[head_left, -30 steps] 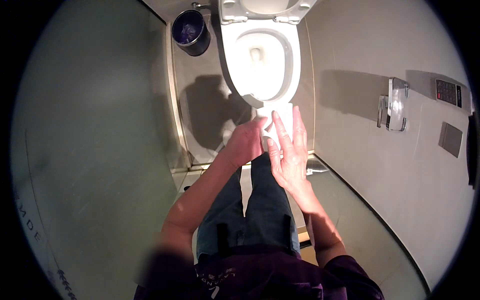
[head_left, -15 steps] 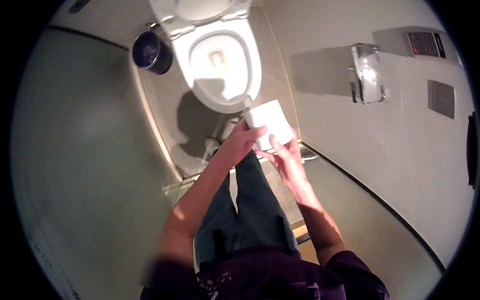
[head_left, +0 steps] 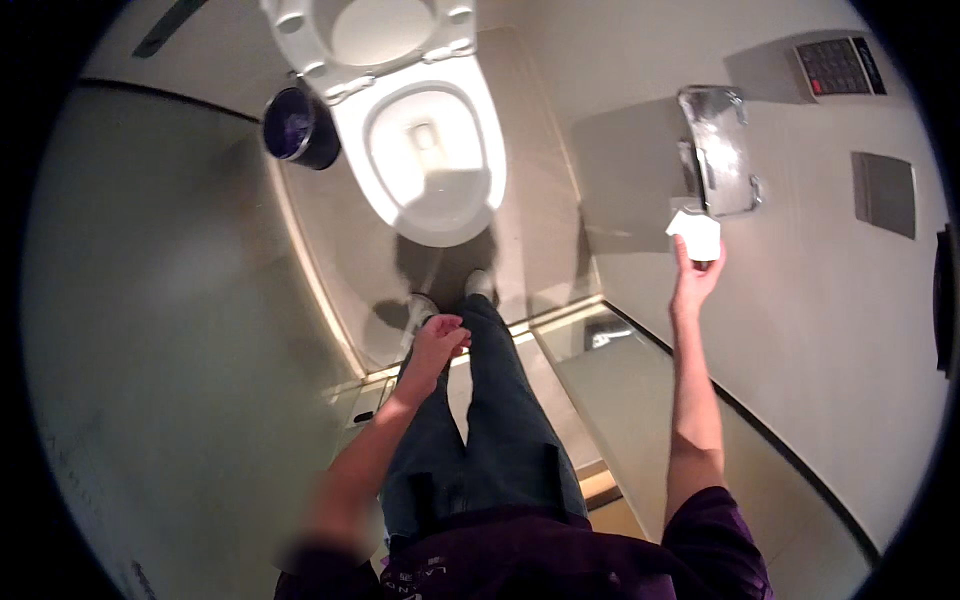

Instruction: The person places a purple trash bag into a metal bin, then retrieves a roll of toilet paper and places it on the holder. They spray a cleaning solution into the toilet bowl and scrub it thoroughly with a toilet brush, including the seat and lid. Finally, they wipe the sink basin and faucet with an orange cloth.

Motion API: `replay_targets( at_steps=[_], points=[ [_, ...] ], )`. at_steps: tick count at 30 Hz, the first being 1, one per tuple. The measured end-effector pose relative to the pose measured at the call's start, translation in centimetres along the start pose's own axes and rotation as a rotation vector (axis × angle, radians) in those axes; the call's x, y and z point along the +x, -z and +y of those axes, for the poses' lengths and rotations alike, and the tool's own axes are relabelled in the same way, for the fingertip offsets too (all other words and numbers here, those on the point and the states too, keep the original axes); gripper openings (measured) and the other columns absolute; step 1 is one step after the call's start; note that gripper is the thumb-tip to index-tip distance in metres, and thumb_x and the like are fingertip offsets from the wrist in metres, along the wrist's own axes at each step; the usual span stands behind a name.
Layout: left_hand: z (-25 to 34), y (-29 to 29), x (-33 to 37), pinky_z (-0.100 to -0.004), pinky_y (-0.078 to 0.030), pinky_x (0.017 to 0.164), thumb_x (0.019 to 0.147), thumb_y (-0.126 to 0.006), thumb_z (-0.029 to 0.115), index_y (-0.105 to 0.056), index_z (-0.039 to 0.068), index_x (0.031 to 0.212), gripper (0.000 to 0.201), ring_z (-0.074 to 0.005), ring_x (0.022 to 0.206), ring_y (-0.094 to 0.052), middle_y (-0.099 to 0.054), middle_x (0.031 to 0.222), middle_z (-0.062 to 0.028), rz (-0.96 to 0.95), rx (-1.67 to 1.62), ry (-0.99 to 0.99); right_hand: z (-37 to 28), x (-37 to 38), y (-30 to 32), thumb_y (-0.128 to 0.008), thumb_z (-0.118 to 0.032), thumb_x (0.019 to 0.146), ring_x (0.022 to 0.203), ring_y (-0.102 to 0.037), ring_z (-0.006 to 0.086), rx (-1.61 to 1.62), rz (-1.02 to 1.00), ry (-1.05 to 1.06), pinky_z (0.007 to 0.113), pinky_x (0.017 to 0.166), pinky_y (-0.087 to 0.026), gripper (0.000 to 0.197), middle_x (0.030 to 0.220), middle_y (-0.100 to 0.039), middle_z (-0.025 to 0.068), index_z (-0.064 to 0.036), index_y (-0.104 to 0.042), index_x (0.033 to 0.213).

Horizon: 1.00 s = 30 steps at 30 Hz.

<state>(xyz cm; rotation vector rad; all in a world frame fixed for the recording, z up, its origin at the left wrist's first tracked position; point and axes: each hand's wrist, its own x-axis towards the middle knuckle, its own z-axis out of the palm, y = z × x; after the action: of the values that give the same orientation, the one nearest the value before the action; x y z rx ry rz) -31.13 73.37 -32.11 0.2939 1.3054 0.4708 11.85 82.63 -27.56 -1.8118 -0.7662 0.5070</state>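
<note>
My right hand (head_left: 692, 282) reaches out to the right wall, its thumb and fingers closed on a white toilet paper roll (head_left: 697, 236). The roll is right at the lower end of a shiny metal paper holder (head_left: 725, 150); whether it touches the holder I cannot tell. Over my jeans, near my shoes, my left hand (head_left: 440, 340) hangs with its fingers curled in, and I see nothing in it.
Ahead stands a white toilet (head_left: 490, 130) with its lid up. A dark lined bin (head_left: 300, 130) is left of it. On the right wall are a keypad panel (head_left: 840, 68) and a grey plate (head_left: 884, 195). A frosted glass panel (head_left: 160, 280) lines the left side.
Both hands held the roll in front of me before. The right hand has carried it right, up to the holder. My left hand has let go and dropped back toward my legs.
</note>
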Motion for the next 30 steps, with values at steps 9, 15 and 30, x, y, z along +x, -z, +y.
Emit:
replay_targets(
  at_steps=[9,15,30],
  points=[
    [-5.9,9.0,-6.0,-0.0283,-0.053,0.071,0.092,-0.064,0.01,-0.057,-0.001,0.116,0.027,-0.0185,0.083,-0.067,-0.069,0.098,-0.0111,0.36,-0.082,-0.058,-2.2,5.4,-6.7,-0.084,-0.028,0.079,0.11,-0.057,0.0179,-0.071,-0.115,-0.038,0.031,0.099,-0.043,0.069,0.123,-0.062,0.0118,0.0098,-0.055,0.128],
    [-12.8,9.0,-8.1,-0.0342,-0.056,0.081,0.094,-0.062,0.015,-0.057,0.002,0.119,0.029,-0.0212,0.091,-0.069,-0.07,0.101,-0.0129,0.299,-0.15,-0.039,3.8,-3.0,-6.1,-0.08,-0.037,0.081,0.125,-0.05,0.0305,-0.168,0.246,-0.195,0.043,0.105,-0.042,0.085,0.139,-0.046,0.0215,0.006,-0.036,0.14],
    [-42.7,11.7,-15.9,-0.0315,-0.054,0.065,0.086,-0.065,0.015,-0.06,-0.001,0.116,0.034,-0.0181,0.077,-0.069,-0.069,0.096,-0.0131,0.395,-0.003,0.039,6.2,-48.4,1.4,-0.061,-0.016,0.085,0.101,-0.061,0.0335,-0.676,-1.458,0.788,0.045,0.09,-0.045,0.021,0.098,-0.069,0.0138,-0.0084,-0.068,0.104]
  ],
)
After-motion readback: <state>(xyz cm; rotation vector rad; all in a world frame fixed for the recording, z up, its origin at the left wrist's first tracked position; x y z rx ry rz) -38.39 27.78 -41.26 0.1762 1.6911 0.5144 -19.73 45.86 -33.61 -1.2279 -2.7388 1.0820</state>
